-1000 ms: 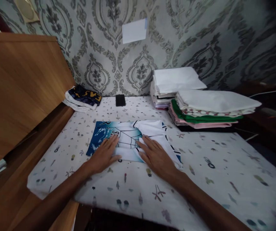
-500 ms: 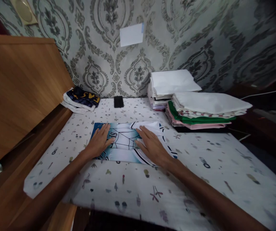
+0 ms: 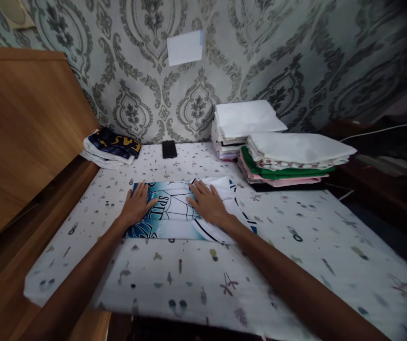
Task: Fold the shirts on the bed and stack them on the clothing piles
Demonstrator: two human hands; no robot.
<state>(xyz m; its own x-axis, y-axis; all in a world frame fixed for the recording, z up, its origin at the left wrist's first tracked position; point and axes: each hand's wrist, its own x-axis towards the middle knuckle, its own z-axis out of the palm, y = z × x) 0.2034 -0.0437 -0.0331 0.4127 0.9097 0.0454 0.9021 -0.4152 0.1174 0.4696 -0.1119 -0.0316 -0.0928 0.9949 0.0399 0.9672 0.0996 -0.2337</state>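
Compared with half a second ago, the left hand (image 3: 134, 207) is lying farther toward the left end of the folded garment (image 3: 173, 203), exposing more of its dark lettering, and the right hand (image 3: 208, 203) is resting a little nearer the garment's far edge; my whole view is also sitting slightly differently, with the surroundings appearing farther left. From my distant seat I am seeing both hands lying palm down with fingers extended, pressing on fabric and grasping nothing. On the left, the fingers are pointing up the frame close together, while the thumb is reaching out rightward beside the lettering. On the right, the fingers are fanning toward the upper left, and the thumb is stretching left across the web-like print. The left forearm (image 3: 85, 270) is slanting in from the lower left corner, the right forearm (image 3: 281, 270) from the lower right, both wrists staying low. Between them the garment, blue and white, is lying flat at the middle of the frame on a patterned cloth (image 3: 189, 279). Beyond it I am noting a dark flat slab (image 3: 169, 149) at upper centre, a small clothing pile (image 3: 113, 144) at upper left, and two taller stacks (image 3: 295, 147) standing at upper right.
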